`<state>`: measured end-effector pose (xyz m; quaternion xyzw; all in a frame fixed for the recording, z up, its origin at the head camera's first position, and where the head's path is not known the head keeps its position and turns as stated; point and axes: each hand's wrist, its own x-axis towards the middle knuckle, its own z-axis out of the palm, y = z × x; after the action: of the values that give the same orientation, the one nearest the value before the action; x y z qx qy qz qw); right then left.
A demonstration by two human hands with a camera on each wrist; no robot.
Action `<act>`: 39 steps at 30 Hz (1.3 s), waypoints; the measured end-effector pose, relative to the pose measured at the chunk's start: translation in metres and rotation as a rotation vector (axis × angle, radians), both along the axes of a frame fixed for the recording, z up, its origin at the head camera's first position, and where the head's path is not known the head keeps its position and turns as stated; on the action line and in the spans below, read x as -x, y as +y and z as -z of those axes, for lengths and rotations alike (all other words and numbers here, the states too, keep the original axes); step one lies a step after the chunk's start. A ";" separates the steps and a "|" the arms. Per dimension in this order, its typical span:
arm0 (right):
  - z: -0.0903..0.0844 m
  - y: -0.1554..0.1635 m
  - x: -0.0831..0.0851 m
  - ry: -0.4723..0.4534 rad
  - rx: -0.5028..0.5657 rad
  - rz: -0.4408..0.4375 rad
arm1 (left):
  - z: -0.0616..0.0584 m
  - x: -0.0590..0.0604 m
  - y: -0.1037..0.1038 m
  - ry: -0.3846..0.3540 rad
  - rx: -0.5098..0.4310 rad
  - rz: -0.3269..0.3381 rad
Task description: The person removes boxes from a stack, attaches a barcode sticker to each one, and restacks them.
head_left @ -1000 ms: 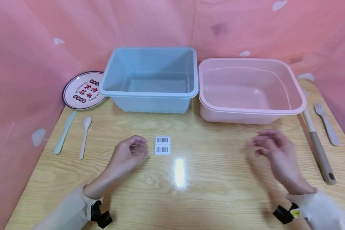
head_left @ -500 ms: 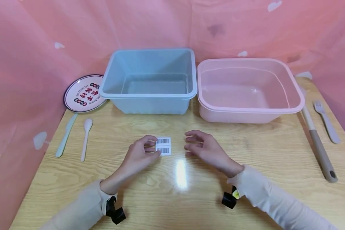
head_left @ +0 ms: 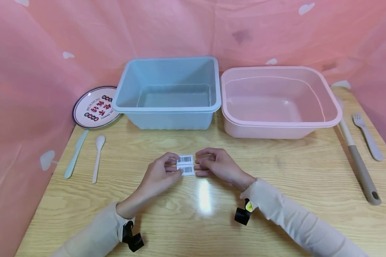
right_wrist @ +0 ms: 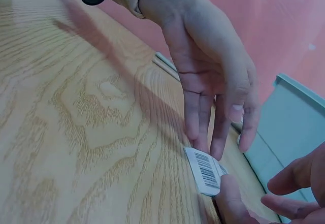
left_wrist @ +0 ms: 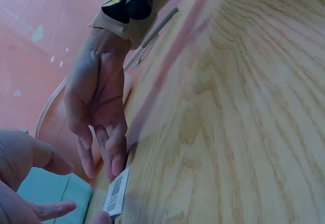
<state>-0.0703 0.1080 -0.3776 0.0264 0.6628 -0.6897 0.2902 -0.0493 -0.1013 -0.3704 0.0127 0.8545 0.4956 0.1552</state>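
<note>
Behind the hands on the bench (head_left: 276, 200) stand a blue tub (head_left: 168, 92) and a pink tub (head_left: 278, 101) side by side; a plate (head_left: 94, 107), knife (head_left: 75, 154) and spoon (head_left: 97, 157) lie at the left, a spatula (head_left: 357, 160) and fork (head_left: 368, 137) at the right, none between hands and label. The barcode label (head_left: 185, 164) lies flat mid-bench. The left hand (head_left: 159, 175) touches its left edge and the right hand (head_left: 217, 164) its right edge, each grip narrow with loosely curled fingertips on the label.

Bright, even; tabletop (head_left: 276, 185) glare w/ edge distortion
</note>
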 end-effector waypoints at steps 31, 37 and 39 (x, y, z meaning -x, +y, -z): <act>-0.010 -0.005 -0.022 0.329 -0.066 0.167 | -0.006 -0.010 0.014 0.003 -0.464 -0.127; -0.023 0.003 -0.034 0.782 -0.264 0.233 | -0.011 -0.014 0.017 0.026 -0.492 -0.130; -0.028 0.005 -0.037 1.039 -0.338 0.236 | -0.012 -0.014 0.018 0.030 -0.491 -0.116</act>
<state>-0.0333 0.1127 -0.3495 -0.1966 0.8127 -0.5240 -0.1621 -0.0350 -0.0837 -0.3580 0.0082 0.7100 0.6961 0.1059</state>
